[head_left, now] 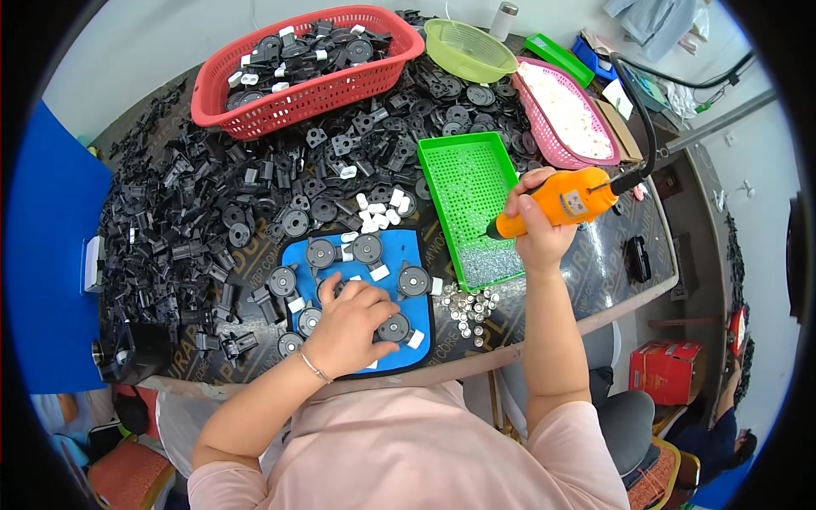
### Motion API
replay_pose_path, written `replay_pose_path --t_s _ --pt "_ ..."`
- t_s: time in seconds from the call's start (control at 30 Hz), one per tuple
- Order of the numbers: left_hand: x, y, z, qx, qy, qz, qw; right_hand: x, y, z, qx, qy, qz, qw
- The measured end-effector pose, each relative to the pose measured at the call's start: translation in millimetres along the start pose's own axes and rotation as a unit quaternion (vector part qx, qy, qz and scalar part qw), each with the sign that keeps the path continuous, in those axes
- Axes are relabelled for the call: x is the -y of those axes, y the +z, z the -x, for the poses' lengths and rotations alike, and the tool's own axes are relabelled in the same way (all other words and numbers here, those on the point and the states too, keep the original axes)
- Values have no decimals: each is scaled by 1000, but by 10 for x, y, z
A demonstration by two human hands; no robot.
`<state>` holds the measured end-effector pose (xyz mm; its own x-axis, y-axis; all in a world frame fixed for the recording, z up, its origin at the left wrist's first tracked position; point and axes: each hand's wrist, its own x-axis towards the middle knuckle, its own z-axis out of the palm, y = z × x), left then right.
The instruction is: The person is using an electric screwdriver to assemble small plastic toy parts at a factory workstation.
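My right hand (535, 223) is wrapped round an orange electric screwdriver (571, 197). The dark tip of the screwdriver points left, above a green perforated tray (432, 177) with many small metal screws (493, 265) piled at its near end. On a blue mat (401, 360) lie several black round parts (366, 247) with white tabs. My left hand (353, 325) rests over them, fingers spread and a little bent. Its thumb lies beside one black round part (393, 326); what is under the palm is hidden.
Loose black parts (178, 221) heap across the table's left and back. A red basket (310, 95) of parts, a yellow-green basket (469, 53) and a pink basket (586, 155) of white pieces stand behind. Small metal cylinders (470, 313) and white pieces (374, 215) lie by the mat. A cable (650, 136) trails from the screwdriver.
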<state>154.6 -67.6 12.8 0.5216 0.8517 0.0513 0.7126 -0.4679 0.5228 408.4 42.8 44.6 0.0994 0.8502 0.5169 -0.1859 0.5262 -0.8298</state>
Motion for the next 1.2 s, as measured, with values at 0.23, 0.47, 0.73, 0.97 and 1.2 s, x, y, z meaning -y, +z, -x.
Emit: replay_pose_path --t_s 0.23,0.47,0.73,0.97,1.2 --pt "-29 62 -87 -11 1 4 1000 0 -6 3 -8 -13 -1 1000" --pt "-31 113 -126 -21 -1 10 1000 4 16 19 -6 -7 -3 1000" --pt "-27 138 -95 -35 1 20 999 -24 -25 20 6 -16 -7 1000" --pt "-5 161 -83 -52 4 8 999 397 222 128 74 -25 -139 987" --pt "-16 151 -69 -60 4 3 998 581 623 567 203 81 -111 969"
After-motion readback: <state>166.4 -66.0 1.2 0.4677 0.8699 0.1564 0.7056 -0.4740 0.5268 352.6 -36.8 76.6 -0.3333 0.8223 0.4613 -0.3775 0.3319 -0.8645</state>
